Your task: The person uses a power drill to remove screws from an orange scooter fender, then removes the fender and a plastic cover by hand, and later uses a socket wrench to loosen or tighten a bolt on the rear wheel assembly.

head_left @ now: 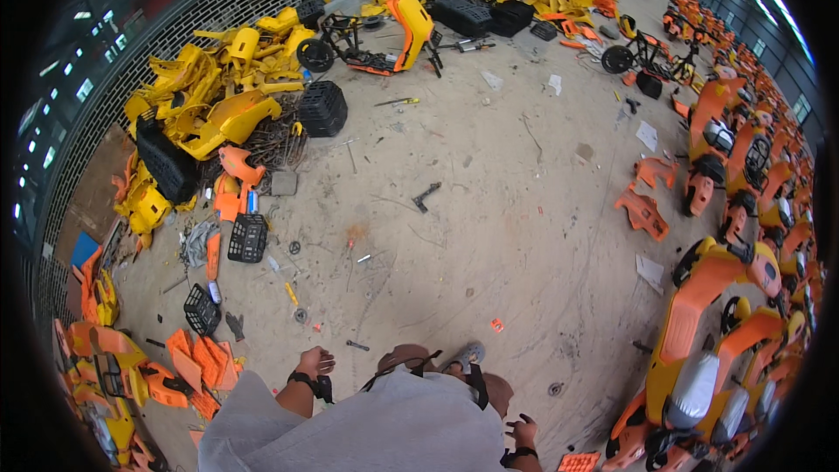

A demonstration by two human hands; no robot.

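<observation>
My left hand (315,362) hangs over the floor with loosely bent fingers and no object visible in it. A dark band circles that wrist. Nearest to it on the ground lie a small dark metal part (357,345), a round ring-like piece (301,315) and a dark glove (234,325). Low on the other side, my right hand (523,429) is held away from my body, fingers apart and bare of any object. Close by it are an orange grid-patterned panel (578,461) and a small round part (555,389). Neither hand touches anything visible.
Orange scooters (690,315) stand packed along the right. Yellow body panels (210,92) are heaped at left, beside black crates (322,108). A partly stripped scooter (406,31) stands at the back. Loose orange panels (642,212), tools and a black bracket (426,197) litter the concrete floor.
</observation>
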